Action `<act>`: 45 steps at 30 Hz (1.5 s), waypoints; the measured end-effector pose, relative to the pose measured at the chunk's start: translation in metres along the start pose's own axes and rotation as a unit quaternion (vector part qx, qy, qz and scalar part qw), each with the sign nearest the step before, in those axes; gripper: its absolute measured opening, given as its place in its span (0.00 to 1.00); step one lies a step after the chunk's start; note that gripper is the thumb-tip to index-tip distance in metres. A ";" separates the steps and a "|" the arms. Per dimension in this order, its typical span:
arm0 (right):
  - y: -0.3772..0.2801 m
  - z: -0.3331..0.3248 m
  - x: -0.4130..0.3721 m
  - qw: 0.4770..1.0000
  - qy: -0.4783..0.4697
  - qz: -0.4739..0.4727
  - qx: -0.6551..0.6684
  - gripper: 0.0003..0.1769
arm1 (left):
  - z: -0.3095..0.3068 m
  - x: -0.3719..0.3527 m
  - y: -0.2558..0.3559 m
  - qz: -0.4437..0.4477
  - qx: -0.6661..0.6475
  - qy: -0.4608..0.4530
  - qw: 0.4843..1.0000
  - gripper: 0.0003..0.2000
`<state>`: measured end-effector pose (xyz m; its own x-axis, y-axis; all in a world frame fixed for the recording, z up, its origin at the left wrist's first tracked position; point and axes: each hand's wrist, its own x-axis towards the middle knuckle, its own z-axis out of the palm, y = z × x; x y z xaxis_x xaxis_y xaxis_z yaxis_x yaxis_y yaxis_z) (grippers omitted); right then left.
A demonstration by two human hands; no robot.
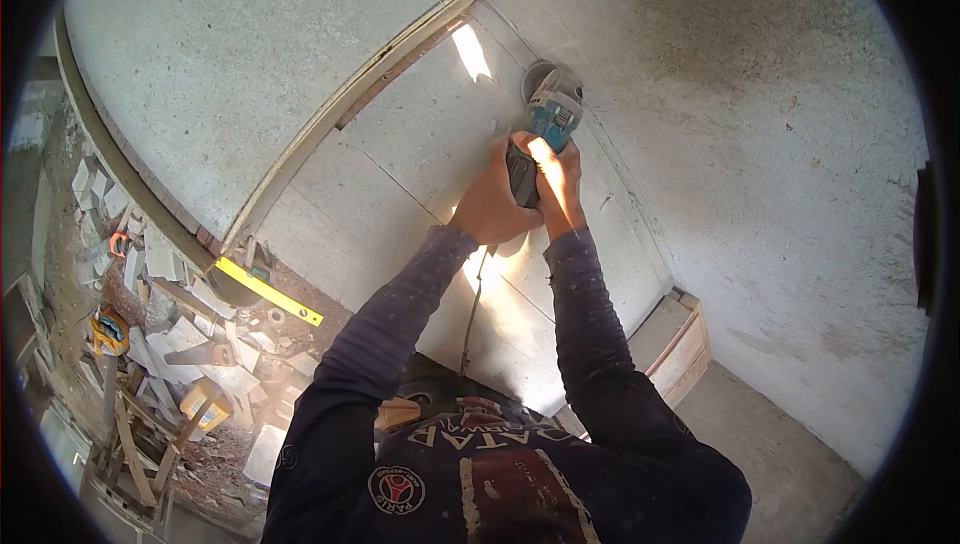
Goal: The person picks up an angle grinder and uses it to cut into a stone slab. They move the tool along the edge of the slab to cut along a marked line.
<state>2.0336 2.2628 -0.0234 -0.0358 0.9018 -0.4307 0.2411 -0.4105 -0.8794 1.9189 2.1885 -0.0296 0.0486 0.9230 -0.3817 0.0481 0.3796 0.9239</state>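
Observation:
A teal and grey angle grinder [555, 112] is held out in front of me in both hands. My left hand [490, 202] is closed round the dark rear part of its body. Beside it, my right hand [562, 182] wraps the grinder nearer its head, with bright sunlight across the fingers. The grinder's round disc [536, 76] lies right at the pale panelled surface [400, 154], close to where it meets the wall [740, 144]. A dark power cord [471, 316] runs from below my hands back toward my body.
A raised slab edge [350, 104] crosses at upper left. A yellow spirit level [268, 290] rests near its corner. Lower left holds broken tile pieces [180, 349], an orange-handled tool [119, 244], a yellow bucket [205, 404] and wooden scraps [135, 454]. A boxed ledge [680, 344] stands at right.

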 end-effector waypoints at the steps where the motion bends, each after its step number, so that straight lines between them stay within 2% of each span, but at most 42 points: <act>1: -0.002 0.005 0.000 1.000 0.008 0.007 0.001 0.17 | -0.003 0.001 -0.002 0.006 -0.010 0.007 1.000 0.56; 9: 0.006 0.019 0.014 1.000 0.010 0.021 -0.010 0.18 | -0.021 0.006 -0.001 -0.005 -0.003 0.011 1.000 0.56; 12: -0.002 0.022 0.008 0.998 0.012 0.037 0.044 0.18 | -0.022 0.005 0.006 -0.025 0.000 0.012 1.000 0.57; 15: -0.003 0.006 0.002 0.999 0.021 0.035 -0.004 0.18 | -0.007 0.002 0.000 -0.011 -0.011 0.009 1.000 0.57; 17: 0.002 -0.011 -0.007 0.999 -0.013 -0.006 0.039 0.19 | 0.013 -0.003 -0.005 0.056 -0.017 0.022 0.998 0.56; 19: 0.000 -0.022 -0.008 0.998 -0.007 0.022 0.059 0.20 | 0.027 -0.003 -0.002 0.028 -0.026 0.001 0.999 0.56; 21: 0.004 -0.034 -0.010 0.999 -0.003 0.038 0.003 0.21 | 0.035 -0.007 0.002 0.007 -0.057 0.001 0.998 0.54; 23: 0.001 -0.030 -0.011 0.999 -0.002 0.037 0.012 0.21 | 0.030 -0.006 0.008 0.025 -0.034 0.011 0.999 0.55; 25: 0.005 -0.026 -0.009 0.999 0.004 0.026 0.019 0.21 | 0.022 -0.007 0.013 -0.031 0.007 -0.027 0.999 0.56; 28: -0.001 -0.020 -0.007 1.000 0.009 0.014 -0.023 0.21 | 0.018 -0.003 0.009 -0.035 0.005 -0.014 0.999 0.57; 32: 0.001 -0.010 0.000 1.000 -0.001 0.020 0.005 0.21 | 0.006 0.000 0.012 -0.022 -0.012 0.000 1.000 0.58; 34: 0.004 -0.003 0.003 1.000 0.011 -0.016 0.020 0.17 | -0.002 0.003 0.010 -0.019 0.000 -0.012 1.000 0.59; 37: 0.005 0.002 0.005 0.999 0.011 -0.031 0.002 0.17 | -0.006 0.005 0.007 -0.010 0.012 -0.008 1.000 0.59; 41: 0.001 0.001 0.004 0.999 0.016 -0.027 -0.021 0.16 | -0.007 0.005 0.010 -0.016 0.003 -0.012 1.000 0.59; 45: 0.000 0.006 0.007 1.000 0.003 -0.014 0.010 0.17 | -0.010 0.005 0.007 -0.009 0.005 -0.004 1.000 0.58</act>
<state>2.0274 2.2683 -0.0282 -0.0366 0.9137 -0.4048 0.2208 -0.3877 -0.8949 1.9098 2.1963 -0.0246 0.0559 0.9157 -0.3979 0.0594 0.3948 0.9169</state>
